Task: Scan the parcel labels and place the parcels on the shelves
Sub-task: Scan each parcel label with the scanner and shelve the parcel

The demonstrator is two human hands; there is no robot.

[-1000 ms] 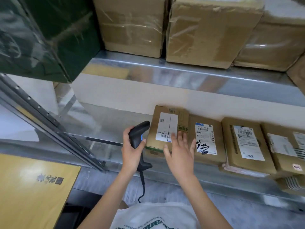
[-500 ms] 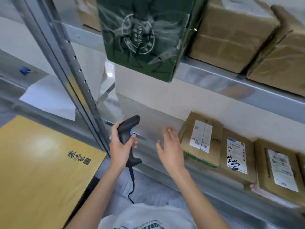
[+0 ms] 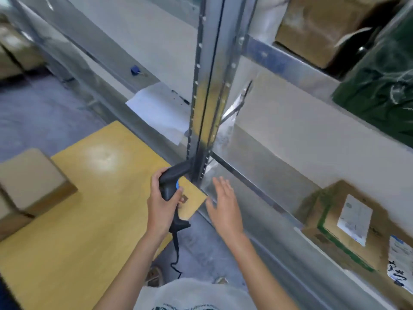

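Observation:
My left hand (image 3: 161,204) grips a black corded barcode scanner (image 3: 173,177) with a blue button, held over the corner of a large yellow box (image 3: 85,198). My right hand (image 3: 224,203) hovers flat and empty with spread fingers in front of the lower metal shelf (image 3: 257,175). A brown parcel (image 3: 344,218) with a white label and green tape lies on that shelf at the right. Beside it, at the frame's edge, another parcel label (image 3: 401,262) shows. A plain cardboard parcel (image 3: 29,182) rests on the yellow box at the left.
A vertical steel shelf post (image 3: 210,86) rises straight ahead of the scanner. A dark green box (image 3: 384,90) and a brown carton (image 3: 312,27) sit on the upper shelf at right. White paper (image 3: 161,110) lies on the neighbouring shelf bay. Grey floor stretches to the left.
The view has swung left, away from the shelved parcels toward the yellow box. My right hand has come off the labelled parcel and pulled back, open. The scanner stays in my left hand.

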